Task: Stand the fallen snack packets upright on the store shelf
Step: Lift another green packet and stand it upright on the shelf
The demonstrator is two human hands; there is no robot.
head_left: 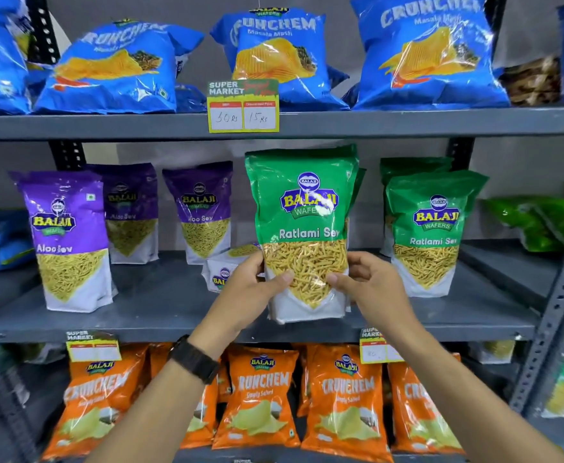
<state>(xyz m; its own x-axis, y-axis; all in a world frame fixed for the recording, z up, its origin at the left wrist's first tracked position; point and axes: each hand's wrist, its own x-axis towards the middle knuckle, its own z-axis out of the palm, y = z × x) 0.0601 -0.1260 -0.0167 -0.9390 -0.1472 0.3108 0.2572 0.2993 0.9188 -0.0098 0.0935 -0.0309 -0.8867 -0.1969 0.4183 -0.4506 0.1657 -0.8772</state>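
Observation:
A green Ratlami Sev packet [302, 208] stands upright at the middle of the grey middle shelf [160, 309], near its front edge. My left hand [252, 289] grips its lower left side and my right hand [370, 285] its lower right side. Behind my left hand a purple Aloo Sev packet [218, 274] lies flat on the shelf, partly hidden. Three purple Aloo Sev packets [68, 238] stand upright to the left. Another green Ratlami Sev packet [430, 228] stands upright to the right. A crumpled green packet [541, 222] lies on its side at the far right.
Blue Crunchem bags [273, 55] lean on the top shelf above a price tag [243, 106]. Orange Crunchem bags [260, 396] fill the bottom shelf. A perforated metal upright [554, 312] stands at the right. Blue packets [0, 238] lie at the far left of the middle shelf.

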